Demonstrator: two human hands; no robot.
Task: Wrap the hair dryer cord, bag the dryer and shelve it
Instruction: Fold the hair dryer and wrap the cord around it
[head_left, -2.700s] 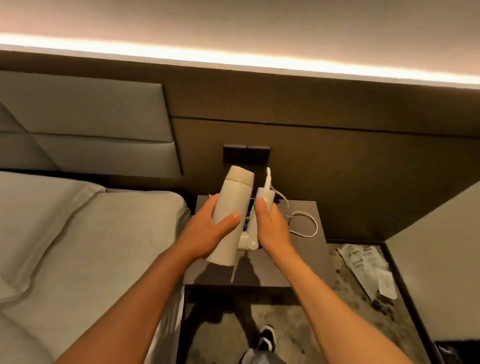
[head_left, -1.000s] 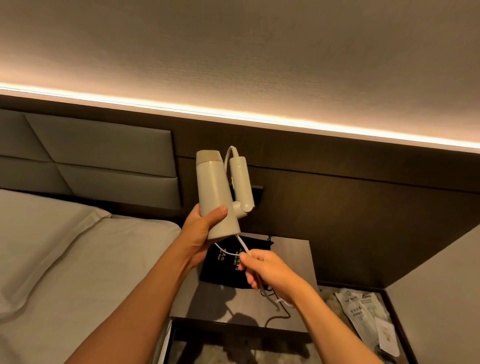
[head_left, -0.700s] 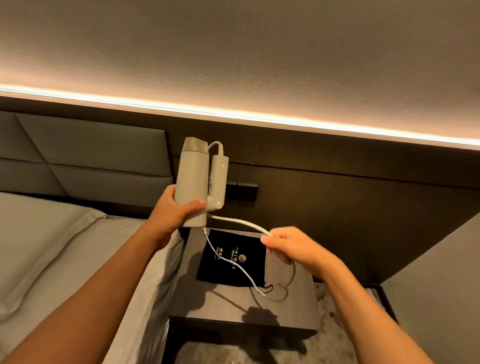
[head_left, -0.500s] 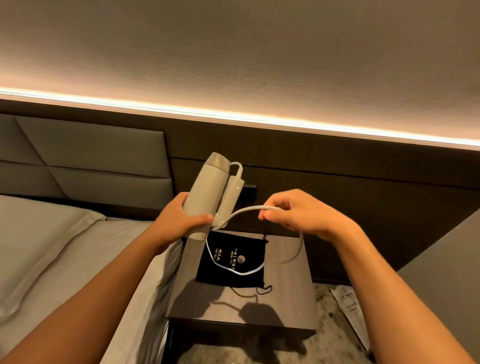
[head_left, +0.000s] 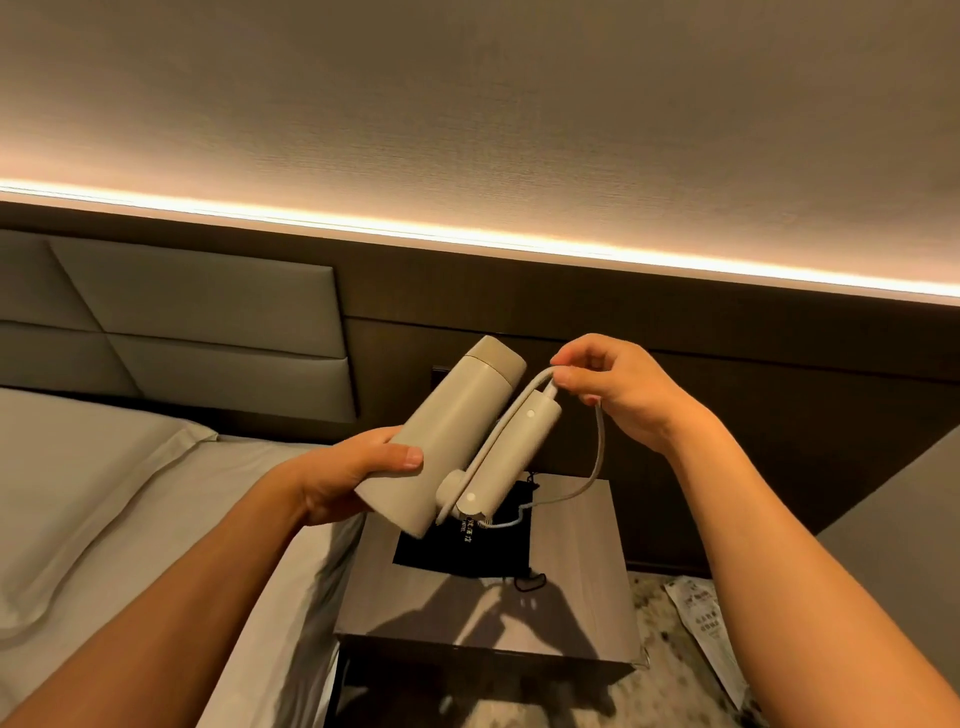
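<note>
Head view gives me both forearms reaching forward over the nightstand (head_left: 571, 613), my landmark for everything else. My left hand (head_left: 353, 478) is curled from beneath around the wide lower end of the hair dryer (head_left: 457, 431), thumb pressed flat on its side, holding it tilted with the narrow capped end up and away, above the nightstand's near-left part. My right hand (head_left: 618, 389) is raised higher, above the nightstand's middle, palm turned down, thumb and forefinger pinched shut on the cord (head_left: 597, 452) right where it leaves the tip of the folded handle (head_left: 519, 452). From that pinch the cord drops in a loose arc below my right wrist and curves back toward the hinge; one strand also lies in the slot between handle and barrel.

On the nightstand top, partly hidden behind the dryer, lies a flat black drawstring bag (head_left: 467, 551) with small pale lettering. Left of the nightstand is the bed (head_left: 130, 519) with smooth pale linen; behind it, a dark wood wall panel. Right of the nightstand, on speckled floor, lies a crinkled printed wrapper (head_left: 706, 629).

Dryer and handle are matte beige plastic, the barrel a tapered cylinder; the cord is pale and rubbery; the nightstand top is grey-brown, wood-grained and square.
</note>
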